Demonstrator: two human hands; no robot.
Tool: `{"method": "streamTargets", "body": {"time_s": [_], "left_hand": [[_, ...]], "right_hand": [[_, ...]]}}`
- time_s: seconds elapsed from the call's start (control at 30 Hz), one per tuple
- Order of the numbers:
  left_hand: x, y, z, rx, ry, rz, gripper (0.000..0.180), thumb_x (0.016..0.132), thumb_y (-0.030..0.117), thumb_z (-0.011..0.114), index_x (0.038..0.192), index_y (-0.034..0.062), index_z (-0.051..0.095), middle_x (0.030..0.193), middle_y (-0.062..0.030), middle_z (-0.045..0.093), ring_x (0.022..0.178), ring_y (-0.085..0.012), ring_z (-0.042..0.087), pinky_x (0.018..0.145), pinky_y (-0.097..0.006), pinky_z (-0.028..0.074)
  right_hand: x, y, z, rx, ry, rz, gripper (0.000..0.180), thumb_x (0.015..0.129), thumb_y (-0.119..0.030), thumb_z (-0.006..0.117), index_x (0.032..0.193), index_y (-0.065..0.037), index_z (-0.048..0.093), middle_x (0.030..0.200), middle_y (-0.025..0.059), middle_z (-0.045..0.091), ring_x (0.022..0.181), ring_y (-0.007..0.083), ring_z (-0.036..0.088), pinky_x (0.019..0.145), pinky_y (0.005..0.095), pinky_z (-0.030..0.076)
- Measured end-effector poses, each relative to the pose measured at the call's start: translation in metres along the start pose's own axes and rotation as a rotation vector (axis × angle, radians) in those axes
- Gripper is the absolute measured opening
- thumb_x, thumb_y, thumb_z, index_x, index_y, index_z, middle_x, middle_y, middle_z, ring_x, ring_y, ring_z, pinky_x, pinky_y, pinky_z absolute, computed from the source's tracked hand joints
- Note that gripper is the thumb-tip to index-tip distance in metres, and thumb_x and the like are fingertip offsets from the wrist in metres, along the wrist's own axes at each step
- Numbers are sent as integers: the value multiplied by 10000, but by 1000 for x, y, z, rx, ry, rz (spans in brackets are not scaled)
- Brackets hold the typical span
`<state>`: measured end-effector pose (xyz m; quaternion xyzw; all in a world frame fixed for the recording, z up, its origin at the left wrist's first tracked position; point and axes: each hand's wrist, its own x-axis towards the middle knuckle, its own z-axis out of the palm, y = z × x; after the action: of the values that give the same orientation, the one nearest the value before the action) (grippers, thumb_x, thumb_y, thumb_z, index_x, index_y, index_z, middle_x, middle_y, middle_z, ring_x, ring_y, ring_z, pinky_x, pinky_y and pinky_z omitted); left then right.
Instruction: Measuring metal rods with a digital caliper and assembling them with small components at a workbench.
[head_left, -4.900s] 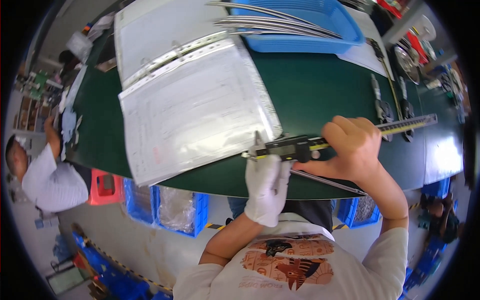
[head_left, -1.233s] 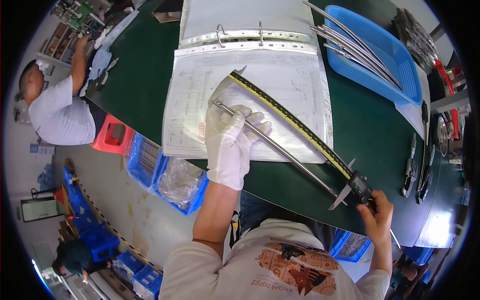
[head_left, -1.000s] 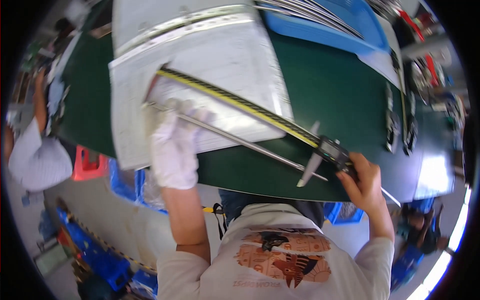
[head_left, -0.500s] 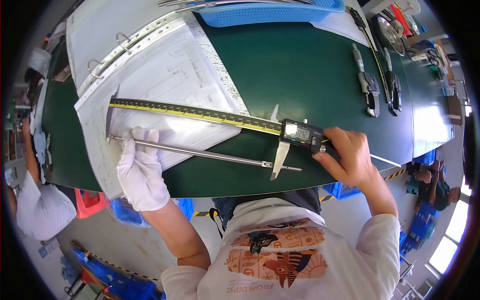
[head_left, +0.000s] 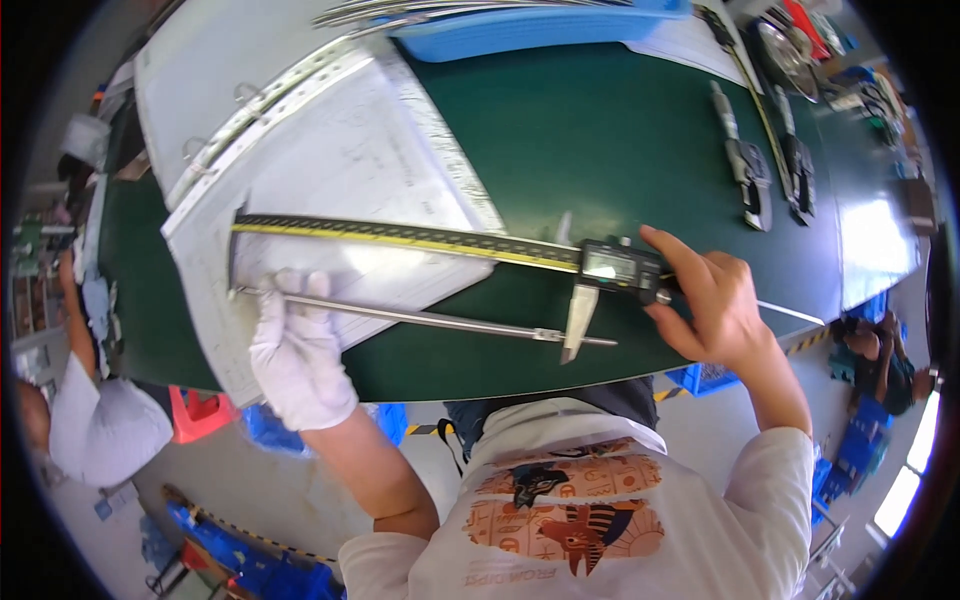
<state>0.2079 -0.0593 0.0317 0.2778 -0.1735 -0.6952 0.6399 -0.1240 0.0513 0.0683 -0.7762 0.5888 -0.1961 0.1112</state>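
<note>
My left hand [head_left: 305,365], in a white glove, grips a slim metal rod [head_left: 430,318] near its left end, between thumb and fingers. The rod lies roughly level, over the binder's pages and the green table. A long digital caliper [head_left: 420,236] spans it from behind, with its fixed jaw beside the rod's left end. Its sliding jaw crosses the rod near the collar at the right, and a thin tip sticks out past that jaw. My bare right hand [head_left: 720,305] holds the caliper by its display end, thumb and forefinger around the slider.
An open ring binder [head_left: 330,150] with drawings lies under the caliper's left part. A blue basket [head_left: 540,30] with metal rods stands at the back. Micrometers [head_left: 750,175] lie back right. A person [head_left: 110,425] is at the left, beside a red stool [head_left: 200,412]; another sits far right.
The whole view has shifted slightly, so table, hands and tools appear a little further right, with some blur. Both hands keep their holds on the rod and caliper.
</note>
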Motion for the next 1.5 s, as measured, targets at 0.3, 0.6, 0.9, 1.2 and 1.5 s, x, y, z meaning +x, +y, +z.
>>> {"method": "streamTargets", "body": {"time_s": [0.3,0.6,0.9,1.2,1.5], "left_hand": [[-1,-2,4,82,82,115,250,857,0,474,1100,58,458,986,-106,563,906,-222,577,788,-443,524],[2,2,-6,18,42,16,247,895,18,403,1137,-14,443,983,-141,561,920,-221,580,842,-444,506],[0,3,-2,12,-74,-6,224,899,23,399,1116,-13,443,972,-138,550,915,-207,571,876,-423,486],[-1,5,-2,3,-49,-33,192,903,23,393,1084,-16,445,973,-149,550,922,-210,568,888,-428,473],[1,6,-6,-87,-180,-88,201,907,35,391,1081,-39,460,1016,-169,551,951,-243,571,901,-434,462]], "right_hand": [[6,1,-5,-3,-21,-73,609,624,-104,564,1195,57,427,641,119,522,491,275,483,498,372,393],[3,6,-10,-19,-82,-67,583,681,-143,597,1210,25,417,717,120,578,533,286,506,516,365,405],[-2,13,-1,-59,-22,-116,632,678,-276,653,1181,47,450,704,113,576,491,249,470,482,340,372],[-6,13,1,-55,18,-34,381,671,-392,686,773,-58,533,538,68,499,444,272,456,435,349,361],[-5,16,3,-17,81,-53,398,675,-441,667,692,-81,498,496,51,456,444,268,464,431,339,371]]}}
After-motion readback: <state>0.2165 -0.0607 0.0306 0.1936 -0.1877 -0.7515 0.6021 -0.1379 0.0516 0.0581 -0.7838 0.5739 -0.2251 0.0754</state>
